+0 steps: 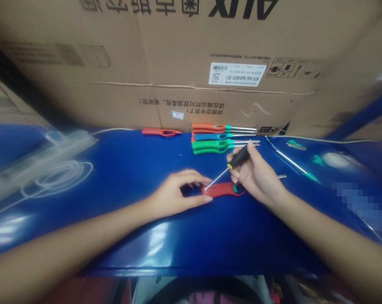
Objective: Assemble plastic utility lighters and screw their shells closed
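Observation:
A red long-necked lighter (221, 190) lies flat on the blue tabletop, its metal tube (282, 176) showing beyond my right hand. My left hand (181, 192) pinches the lighter's left end between thumb and fingers. In my right hand (256, 173) is a screwdriver (238, 158) with a black handle and a yellow ring. Its shaft slants down to the left, and the tip touches or nearly touches the lighter beside my left fingertips. Behind my hands lie several lighters in a stack: orange (208, 127), blue (206, 137) and green (210, 147).
A red handle shell (161, 132) lies near the tall cardboard box (121, 88) at the back. On the left are a white power strip (51, 156) and a coiled white cable (62, 175). A metal tube (292, 162) and green pieces (317, 160) lie to the right.

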